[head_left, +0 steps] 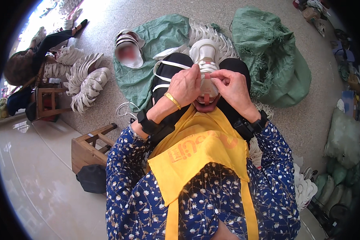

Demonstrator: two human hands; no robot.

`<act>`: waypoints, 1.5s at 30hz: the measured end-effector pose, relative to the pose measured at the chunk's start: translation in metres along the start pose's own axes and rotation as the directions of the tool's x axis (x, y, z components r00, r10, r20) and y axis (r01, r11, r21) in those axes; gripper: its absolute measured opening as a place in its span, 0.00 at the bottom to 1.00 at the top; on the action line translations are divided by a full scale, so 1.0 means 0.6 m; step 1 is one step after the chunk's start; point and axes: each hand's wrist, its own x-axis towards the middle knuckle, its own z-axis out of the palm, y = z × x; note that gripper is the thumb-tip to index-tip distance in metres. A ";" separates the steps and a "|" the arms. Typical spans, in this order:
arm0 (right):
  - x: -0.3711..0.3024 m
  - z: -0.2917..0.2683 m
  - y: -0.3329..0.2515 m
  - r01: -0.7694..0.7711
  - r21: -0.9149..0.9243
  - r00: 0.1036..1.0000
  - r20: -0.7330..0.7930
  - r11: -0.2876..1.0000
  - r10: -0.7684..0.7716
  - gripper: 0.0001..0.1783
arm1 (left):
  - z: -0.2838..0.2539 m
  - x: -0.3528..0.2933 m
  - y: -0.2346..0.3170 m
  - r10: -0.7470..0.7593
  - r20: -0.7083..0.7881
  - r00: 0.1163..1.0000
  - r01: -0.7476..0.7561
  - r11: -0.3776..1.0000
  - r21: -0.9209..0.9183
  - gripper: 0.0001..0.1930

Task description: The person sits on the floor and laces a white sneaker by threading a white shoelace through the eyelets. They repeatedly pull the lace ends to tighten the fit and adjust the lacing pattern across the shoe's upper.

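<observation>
A white and beige sneaker (pixel 206 50) lies between my knees, its pale mesh toe pointing away from me. Reddish strips show on its tongue and at the near end. My left hand (pixel 185 89) is at the left side of the shoe's lacing area, thumb and fingers pinched together. Opposite it, my right hand (pixel 233 88) also pinches, its fingertips over the tongue. What lies in either pinch is too small to make out. White shoelaces (pixel 159 69) hang in loops over my left thigh, beside my left hand.
A green woven sack (pixel 148 40) lies flat ahead, with white shoe uppers (pixel 200 30) on it. Another green sack (pixel 268 56) is bunched at the right. Stacked white uppers (pixel 90 86) and a wooden stool (pixel 90 148) are at the left. A person (pixel 48 44) sits farther left.
</observation>
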 end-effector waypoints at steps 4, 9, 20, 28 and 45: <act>0.001 -0.003 -0.004 -0.031 0.006 0.999 0.015 1.000 0.031 0.09 | -0.008 0.008 0.012 -0.029 0.021 0.999 0.028 0.996 0.079 0.05; -0.002 -0.002 0.000 -0.034 0.052 0.999 0.011 0.998 0.033 0.10 | -0.005 0.019 0.000 -0.130 0.135 0.982 0.113 0.985 0.129 0.06; 0.001 -0.006 -0.003 -0.077 0.076 0.996 0.053 0.994 0.073 0.10 | -0.006 0.021 0.000 0.070 0.099 0.993 -0.083 0.988 0.132 0.05; 0.003 -0.005 0.011 -0.087 0.109 0.996 0.045 0.990 0.083 0.09 | -0.016 0.034 -0.012 0.154 0.178 0.972 -0.158 0.987 0.013 0.03; 0.012 0.011 0.007 -0.152 0.158 0.987 0.077 0.976 0.141 0.05 | 0.021 0.013 -0.028 0.049 0.089 0.995 -0.045 0.998 -0.045 0.05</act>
